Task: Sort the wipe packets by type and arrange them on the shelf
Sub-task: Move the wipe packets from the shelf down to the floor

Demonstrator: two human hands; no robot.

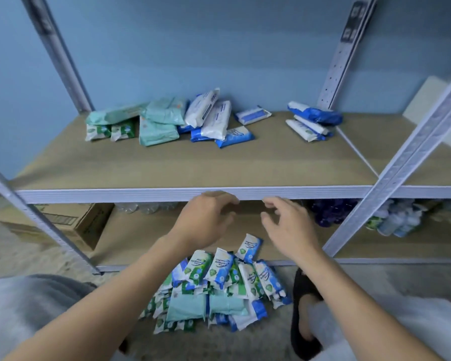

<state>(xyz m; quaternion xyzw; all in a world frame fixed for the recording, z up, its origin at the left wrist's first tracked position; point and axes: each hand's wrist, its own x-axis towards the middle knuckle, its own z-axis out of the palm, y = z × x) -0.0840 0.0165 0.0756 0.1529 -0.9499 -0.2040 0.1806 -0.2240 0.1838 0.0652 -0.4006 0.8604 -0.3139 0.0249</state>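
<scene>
A heap of wipe packets, green, blue and pale teal, lies on the floor below my arms. On the wooden shelf sit teal packets, small green packets, white and blue packets, a single blue-white packet and a stack of blue packets at the back right. My left hand and my right hand hover empty just below the shelf's front edge, fingers loosely curled, above the floor heap.
White metal uprights frame the shelf left and right. On the lower shelf stand a cardboard box, clear bottles and more bottles at the right. A black sandal on a foot rests beside the heap.
</scene>
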